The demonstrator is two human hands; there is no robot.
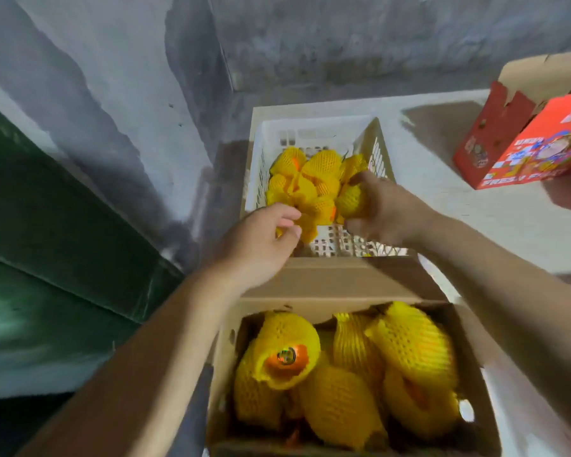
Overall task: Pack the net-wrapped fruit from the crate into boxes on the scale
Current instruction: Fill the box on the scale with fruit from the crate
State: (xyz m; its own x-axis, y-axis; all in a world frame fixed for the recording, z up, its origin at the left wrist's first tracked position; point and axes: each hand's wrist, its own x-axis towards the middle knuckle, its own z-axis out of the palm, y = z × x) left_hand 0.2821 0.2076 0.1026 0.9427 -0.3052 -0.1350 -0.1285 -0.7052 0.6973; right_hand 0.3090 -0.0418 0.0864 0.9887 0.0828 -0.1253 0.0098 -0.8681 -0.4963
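A white slatted plastic crate [310,130] stands in the middle of the view and holds several fruits in yellow foam net [314,178]. My right hand [381,209] is inside the crate, its fingers curled around one net-wrapped fruit [351,201] at the right side of the pile. My left hand [261,239] reaches over the crate's near left edge, fingers pinching the net of a fruit [305,225] at the front of the pile. Below, an open brown cardboard box [343,306] holds several net-wrapped fruits [343,374]; one shows orange skin with a sticker [285,356].
A red printed fruit box [521,140] with raised flaps sits at the upper right on the pale table surface [442,192]. A grey concrete wall rises behind. A dark green panel [47,209] runs along the left side.
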